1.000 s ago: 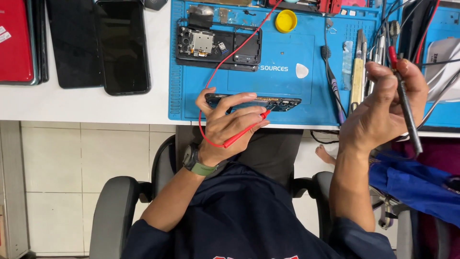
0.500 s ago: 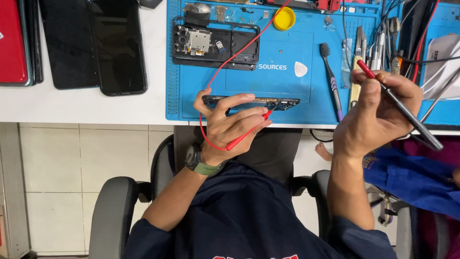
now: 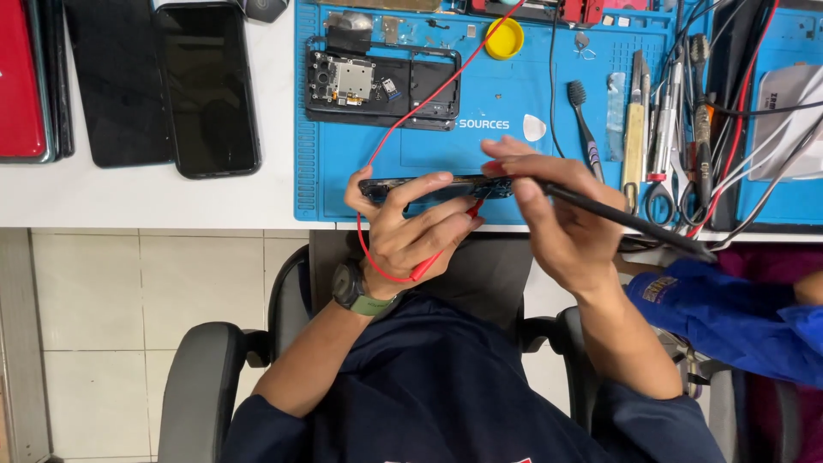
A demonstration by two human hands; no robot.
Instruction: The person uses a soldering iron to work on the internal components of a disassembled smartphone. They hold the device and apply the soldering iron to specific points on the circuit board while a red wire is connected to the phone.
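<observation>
Slim glossy phone (image 3: 437, 189) edge-on, thin black probe (image 3: 626, 221) alongside

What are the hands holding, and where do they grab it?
The left hand grips an opened phone by its long edges, with a red probe under its fingers. The right hand pinches a black probe near its tip.

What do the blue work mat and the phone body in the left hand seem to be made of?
The blue work mat looks like silicone or soft rubber: matte, evenly coloured, with moulded ridges and shallow trays. The phone body in the left hand is seen edge-on; its dark, slightly glossy rim suggests metal or hard plastic, but the view leaves this open.
</observation>
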